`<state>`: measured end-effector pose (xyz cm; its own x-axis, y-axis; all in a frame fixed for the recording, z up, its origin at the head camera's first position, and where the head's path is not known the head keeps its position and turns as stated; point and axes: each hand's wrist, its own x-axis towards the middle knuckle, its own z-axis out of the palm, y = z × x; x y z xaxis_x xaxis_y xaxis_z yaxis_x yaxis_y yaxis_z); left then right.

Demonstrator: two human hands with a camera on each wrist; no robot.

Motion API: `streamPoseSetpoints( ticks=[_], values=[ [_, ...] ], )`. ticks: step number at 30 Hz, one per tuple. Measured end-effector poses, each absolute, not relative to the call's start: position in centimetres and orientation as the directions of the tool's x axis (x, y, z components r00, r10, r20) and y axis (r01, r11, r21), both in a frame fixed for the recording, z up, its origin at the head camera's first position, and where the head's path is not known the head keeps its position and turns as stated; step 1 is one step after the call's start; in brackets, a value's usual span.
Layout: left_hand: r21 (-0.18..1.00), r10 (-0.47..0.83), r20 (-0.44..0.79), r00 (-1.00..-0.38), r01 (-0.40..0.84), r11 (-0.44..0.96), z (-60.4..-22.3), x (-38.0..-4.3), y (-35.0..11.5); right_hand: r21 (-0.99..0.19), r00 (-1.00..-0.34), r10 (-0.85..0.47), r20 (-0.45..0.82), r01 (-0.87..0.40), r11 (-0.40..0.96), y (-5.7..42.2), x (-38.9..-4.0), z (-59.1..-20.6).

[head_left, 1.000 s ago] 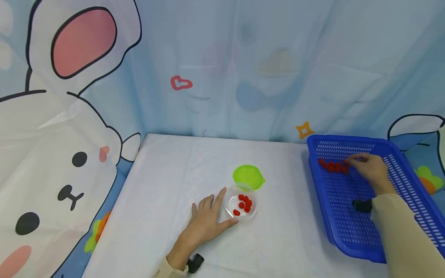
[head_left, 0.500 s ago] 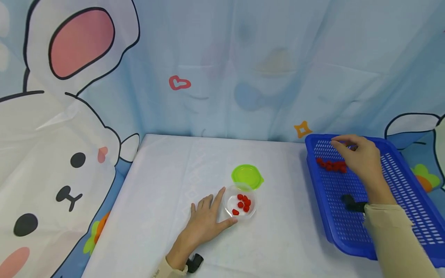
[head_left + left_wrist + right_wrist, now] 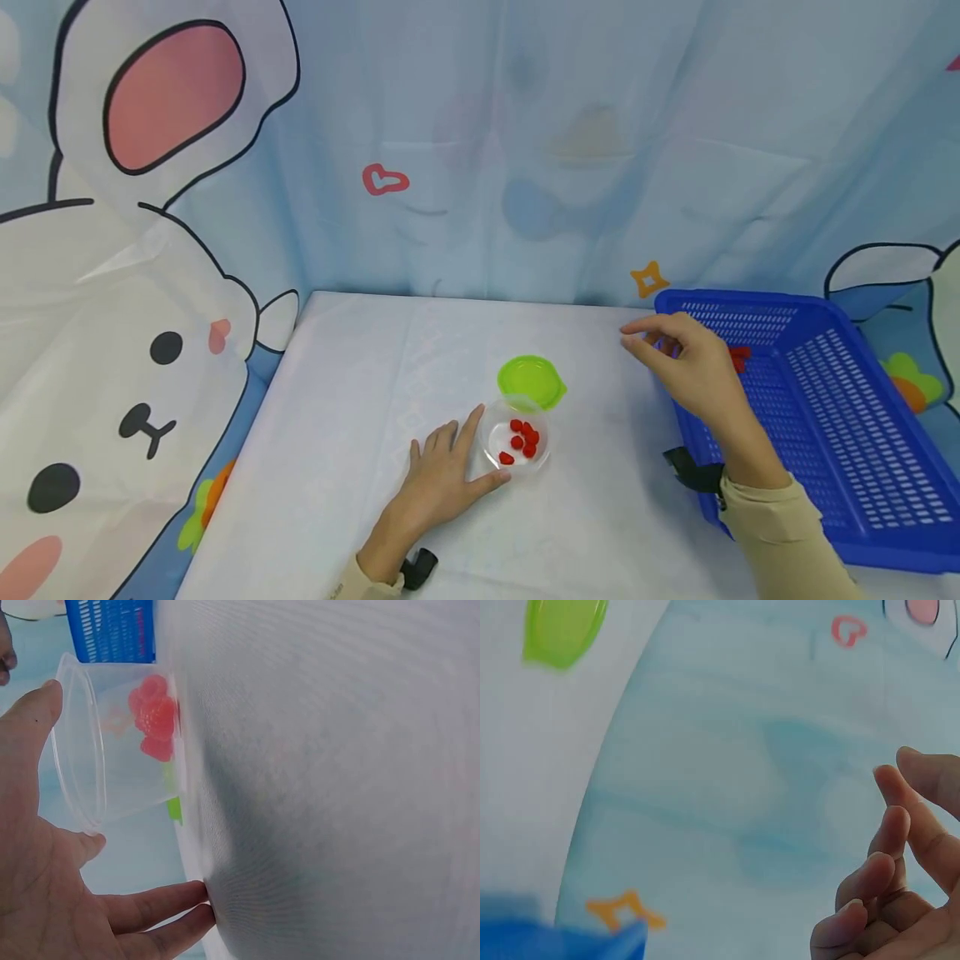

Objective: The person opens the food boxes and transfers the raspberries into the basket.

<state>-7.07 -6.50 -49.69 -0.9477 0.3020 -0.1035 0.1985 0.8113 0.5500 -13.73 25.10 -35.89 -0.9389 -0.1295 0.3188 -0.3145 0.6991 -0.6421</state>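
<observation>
A clear plastic cup (image 3: 495, 450) stands on the white table with several red raspberry-shaped pieces (image 3: 156, 718) in its bottom. My left hand (image 3: 442, 482) is beside it, thumb and index fingertip touching the rim on the near left, other fingers spread onto the cloth. Over the left edge of the blue basket (image 3: 806, 500) hovers my right hand (image 3: 697, 371), thumb and index tips close together. No piece shows between those tips; I cannot tell whether a small one is hidden there. Other red pieces (image 3: 739, 357) lie in the basket, partly covered by this hand.
A green lid (image 3: 529, 379) lies just behind the cup, partly overlapped by its rim in the head view. The basket's raised walls occupy the table's right side. Behind the table hangs a printed cloth curtain (image 3: 465, 233).
My right hand was at the red pieces in the basket, then rose and moved left past the basket's edge. The left hand and cup have stayed in place.
</observation>
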Motion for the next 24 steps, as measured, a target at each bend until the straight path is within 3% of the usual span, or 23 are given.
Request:
streamPoseSetpoints(
  ticks=[9,16,24],
  values=[
    [0.546,0.3,-0.096,-0.949,0.201,0.813,-49.6,-7.1,-6.6,-0.663,-0.909,-0.22,0.354,-0.41,0.626,20.1,-14.0,-39.1],
    [0.533,0.3,-0.107,-0.948,0.201,0.822,-49.8,-7.1,-6.5,-0.77,-0.923,-0.309,0.227,-0.365,0.523,18.2,-14.9,-43.6],
    [0.521,0.305,-0.097,-0.947,0.212,0.827,-49.6,-7.1,-6.6,-0.817,-0.819,-0.571,0.064,-0.371,0.441,17.1,-16.0,-47.9]
  ],
)
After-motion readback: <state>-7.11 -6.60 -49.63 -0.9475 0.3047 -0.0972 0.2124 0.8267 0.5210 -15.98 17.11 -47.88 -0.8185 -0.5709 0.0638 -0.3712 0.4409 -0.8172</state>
